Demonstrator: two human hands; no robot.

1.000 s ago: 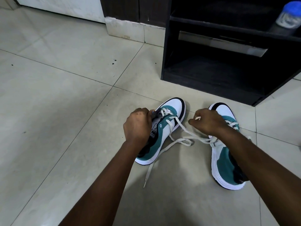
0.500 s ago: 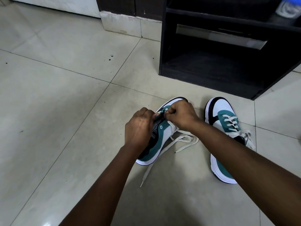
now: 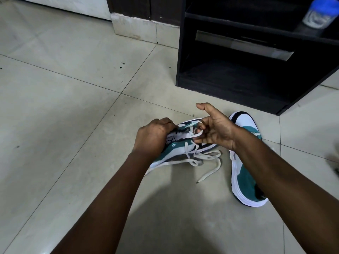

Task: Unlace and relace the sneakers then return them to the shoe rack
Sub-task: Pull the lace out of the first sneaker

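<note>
Black shoe rack (image 3: 229, 92) (open-fronted) beyond both sneakers (image 3: 245, 173).

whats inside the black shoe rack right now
The black shoe rack shows a bare lower shelf, with no sneakers in it. A blue-lidded jar stands on the upper shelf. Its dark back corners cannot be made out.

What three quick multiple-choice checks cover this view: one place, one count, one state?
1. Where does the untouched teal-and-white sneaker lie?
A. in the rack
B. on the floor, right of the held sneaker
C. on the person's lap

2. How many sneakers show?
A. one
B. two
C. three

3. What is the right hand doing?
A. resting flat on the tiles
B. pinching the white lace
C. holding a jar

Key: 1 B, it rests on pale tile before the black shoe rack. 2 B, one under the left hand, one beside. 3 B, its fingers close on a lace loop.
</note>
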